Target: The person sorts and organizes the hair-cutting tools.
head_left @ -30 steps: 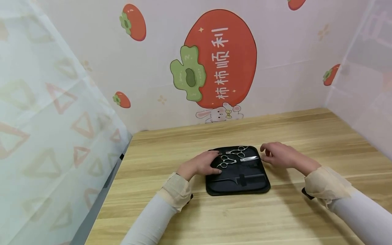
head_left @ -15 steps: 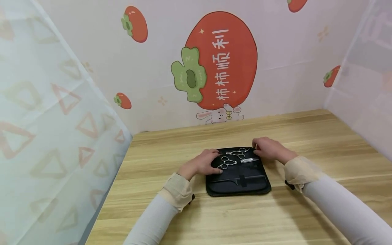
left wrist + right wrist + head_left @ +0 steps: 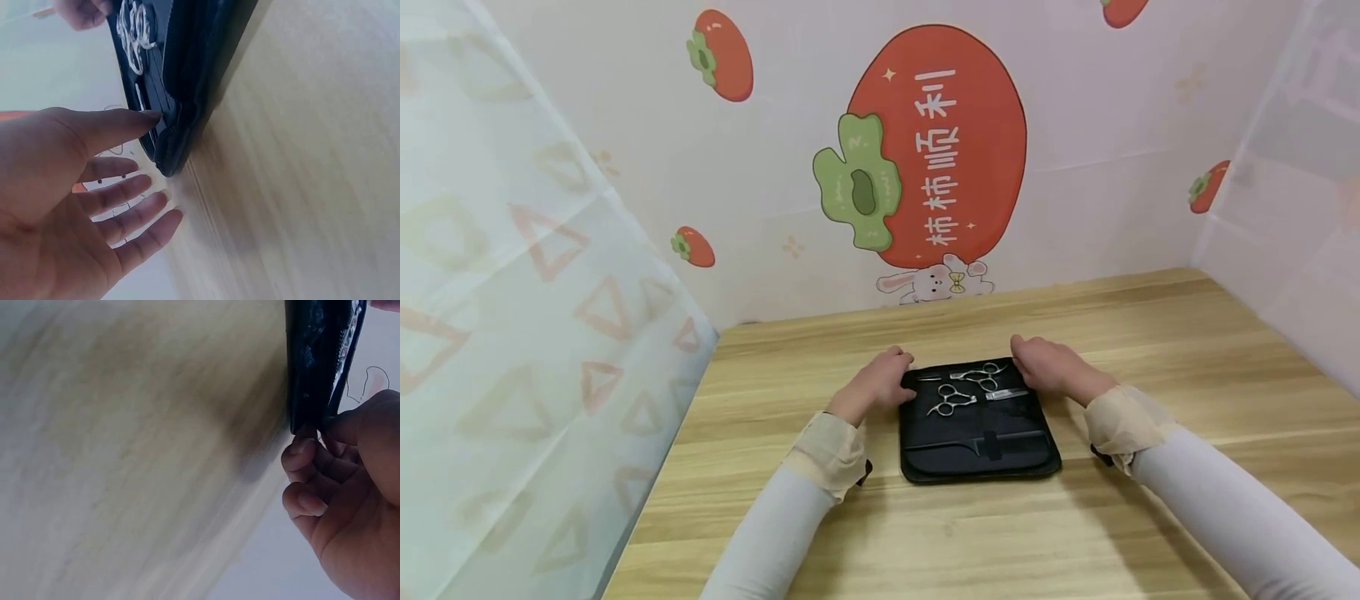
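A black zip-edged scissors case (image 3: 936, 426) lies on the table, its inner side facing up. Two pairs of silver hairdressing scissors are strapped in it, one pair (image 3: 983, 377) along the far edge and the other (image 3: 951, 401) nearer the middle. Below them a black tail comb (image 3: 951, 442) sits under a strap. My left hand (image 3: 877, 385) is at the case's far left corner; the left wrist view has its thumb over the edge and its fingers spread out straight. With thumb and curled fingers my right hand (image 3: 1051, 366) pinches the far right corner.
The wooden table (image 3: 970, 542) runs back to a wall sheet (image 3: 775, 167) printed with red persimmons and a rabbit. A pale patterned sheet (image 3: 550, 333) hangs along the left side, another pale sheet (image 3: 1292, 217) along the right.
My right hand has moved left from beside the case and taken hold of its far right corner. My left hand has shifted outward, off the inside of the case to its far left corner.
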{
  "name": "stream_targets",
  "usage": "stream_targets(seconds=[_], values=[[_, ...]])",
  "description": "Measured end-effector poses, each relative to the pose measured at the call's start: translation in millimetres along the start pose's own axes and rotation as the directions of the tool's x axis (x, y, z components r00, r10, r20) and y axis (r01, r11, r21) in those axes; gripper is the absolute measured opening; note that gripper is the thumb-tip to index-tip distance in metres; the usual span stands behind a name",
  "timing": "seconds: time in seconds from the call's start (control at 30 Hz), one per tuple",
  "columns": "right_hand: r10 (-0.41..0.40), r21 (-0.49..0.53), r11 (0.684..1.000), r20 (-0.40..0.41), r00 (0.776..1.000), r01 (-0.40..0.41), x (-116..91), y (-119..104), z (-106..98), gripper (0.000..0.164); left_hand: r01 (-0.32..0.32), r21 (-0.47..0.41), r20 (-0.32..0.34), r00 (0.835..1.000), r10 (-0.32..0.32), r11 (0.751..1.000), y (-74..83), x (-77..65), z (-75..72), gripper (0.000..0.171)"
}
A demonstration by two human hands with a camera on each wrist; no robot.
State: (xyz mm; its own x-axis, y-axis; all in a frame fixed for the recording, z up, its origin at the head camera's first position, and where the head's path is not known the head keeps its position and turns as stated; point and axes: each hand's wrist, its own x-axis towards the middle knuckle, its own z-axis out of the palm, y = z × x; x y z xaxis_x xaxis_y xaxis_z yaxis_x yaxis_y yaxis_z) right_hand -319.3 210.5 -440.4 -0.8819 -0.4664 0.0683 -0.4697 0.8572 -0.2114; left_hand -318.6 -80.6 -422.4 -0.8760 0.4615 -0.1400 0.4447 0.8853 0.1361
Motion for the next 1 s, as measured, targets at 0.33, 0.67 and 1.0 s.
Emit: stream_targets(seconds=[0.33,0.67,1.0], values=[[-0.037,-0.056,0.998,-0.177,0.984,0.028,-12.5,-7.6,-13.3,0.008,-0.048,-0.077,-0.028,0.999,0.046,0.996,-7.4,1.2,-9.8,0.038],[-0.085,-0.109,0.992,-0.258,0.962,0.058,-33.9,-18.6,-25.4,0.006,-0.127,-0.092,-0.119,0.986,0.116,0.988,-5.2,-13.5,-20.0,0.031],[-0.112,-0.091,0.992,-0.274,0.955,0.09,-58.1,-29.8,-35.5,0.006,-0.221,-0.035,-0.196,0.958,0.21,0.975,3.0,-36.8,-27.7,0.026]])
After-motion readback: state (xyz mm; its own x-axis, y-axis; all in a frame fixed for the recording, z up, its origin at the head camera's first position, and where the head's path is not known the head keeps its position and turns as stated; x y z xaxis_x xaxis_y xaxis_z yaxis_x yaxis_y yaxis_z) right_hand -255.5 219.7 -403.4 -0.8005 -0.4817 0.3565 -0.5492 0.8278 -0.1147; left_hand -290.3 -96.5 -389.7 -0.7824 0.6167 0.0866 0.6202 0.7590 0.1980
